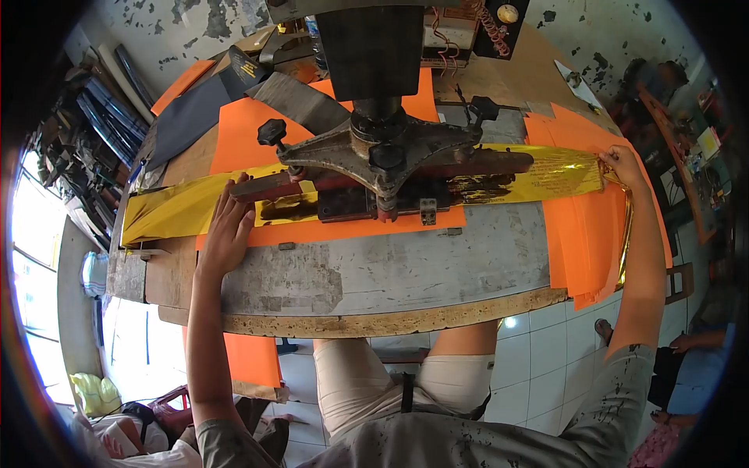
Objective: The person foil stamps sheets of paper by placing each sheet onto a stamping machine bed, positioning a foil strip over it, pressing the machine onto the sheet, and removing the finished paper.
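Note:
A strip of shiny gold foil [168, 214] stretches across the work table, passing under a black press head [382, 148] with dark stamped-out patches near its middle. At its right end my right hand [621, 165] is closed in a pinch on the crumpled foil, and a narrow tail hangs down from there. My left hand [224, 234] lies with fingers stretched out beside the left end of a dark red bar, over the foil and the edge of an orange sheet [421, 221]. Whether its fingertips press on the bar or only the foil, I cannot tell.
Orange sheets [577, 261] lie stacked at the table's right side. Dark folders [191, 125] and a grey board [300, 103] are behind the press on the left. Knobs [271, 132] stick out from the press arms. Other people sit at lower left and right.

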Tool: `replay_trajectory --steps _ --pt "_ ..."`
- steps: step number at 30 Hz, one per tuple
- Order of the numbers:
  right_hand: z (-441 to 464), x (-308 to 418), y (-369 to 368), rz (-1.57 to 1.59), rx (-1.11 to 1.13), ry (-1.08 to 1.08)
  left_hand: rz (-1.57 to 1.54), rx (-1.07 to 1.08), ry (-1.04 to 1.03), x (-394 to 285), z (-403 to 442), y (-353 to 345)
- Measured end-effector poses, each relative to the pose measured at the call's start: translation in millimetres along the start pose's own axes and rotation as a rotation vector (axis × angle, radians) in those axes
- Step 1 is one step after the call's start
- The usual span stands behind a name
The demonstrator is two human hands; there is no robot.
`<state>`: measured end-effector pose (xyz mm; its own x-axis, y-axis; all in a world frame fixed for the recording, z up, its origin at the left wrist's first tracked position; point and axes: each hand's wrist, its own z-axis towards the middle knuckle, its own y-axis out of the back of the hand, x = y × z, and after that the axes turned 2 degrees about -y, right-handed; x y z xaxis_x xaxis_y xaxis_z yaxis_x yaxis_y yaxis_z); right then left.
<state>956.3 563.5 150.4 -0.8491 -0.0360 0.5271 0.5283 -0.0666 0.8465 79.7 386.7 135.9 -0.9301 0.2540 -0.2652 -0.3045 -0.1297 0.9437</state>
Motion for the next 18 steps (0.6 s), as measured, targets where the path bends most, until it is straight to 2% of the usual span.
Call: replay_trajectory --steps 6,9,12,14,16,18 --pt "-10 7 -4 -0.103 -0.109 -0.082 -0.062 -0.043 -0.045 8 -2 0" --pt "-14 9 -8 -0.049 -0.427 0.077 -0.127 -0.159 -0.039 10 -15 8" --pt "-56 82 -6 -0.148 -0.796 0.15 -0.185 -0.29 -0.007 8 -43 18" --pt "-102 147 -20 -0.471 -0.898 0.286 -0.214 -0.378 0.012 -6 -68 20" --pt "-150 194 -58 -0.164 -0.749 0.371 -0.201 -0.447 0.027 -27 -96 14" --pt "-208 247 -111 -0.093 -0.587 0.378 -0.235 -0.484 0.07 -50 -131 -2"
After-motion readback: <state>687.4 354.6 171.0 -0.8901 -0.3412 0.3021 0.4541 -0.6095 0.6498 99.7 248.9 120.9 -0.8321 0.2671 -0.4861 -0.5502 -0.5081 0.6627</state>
